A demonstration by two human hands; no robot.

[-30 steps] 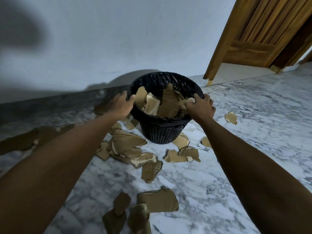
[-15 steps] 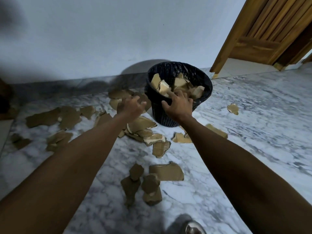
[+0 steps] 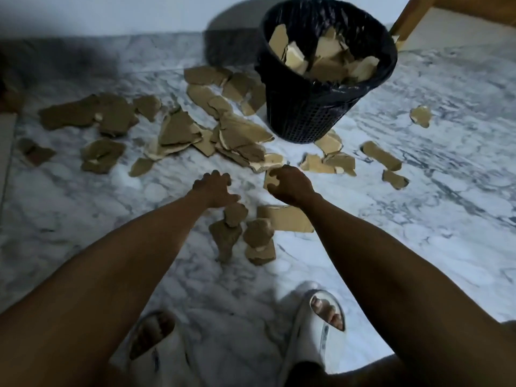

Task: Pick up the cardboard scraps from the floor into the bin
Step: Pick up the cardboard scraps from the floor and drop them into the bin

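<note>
I see my right hand [image 3: 291, 185] low over the grey-veined white marble floor [image 3: 418, 219], its grip curled round a small torn tan cardboard scrap [image 3: 270, 177]. My left hand [image 3: 215, 188] hovers just beside it with its grip loosely spread; it seems to hold nothing, though the dim light makes that hard to confirm. Below both hands lies a cluster of brown cardboard pieces [image 3: 251, 233]. More torn brown cardboard scraps [image 3: 195, 129] litter the floor toward the wall. The black mesh plastic bin [image 3: 315, 107], lined with a dark bag, stands beyond, with pale cardboard pieces [image 3: 321, 60] inside.
</note>
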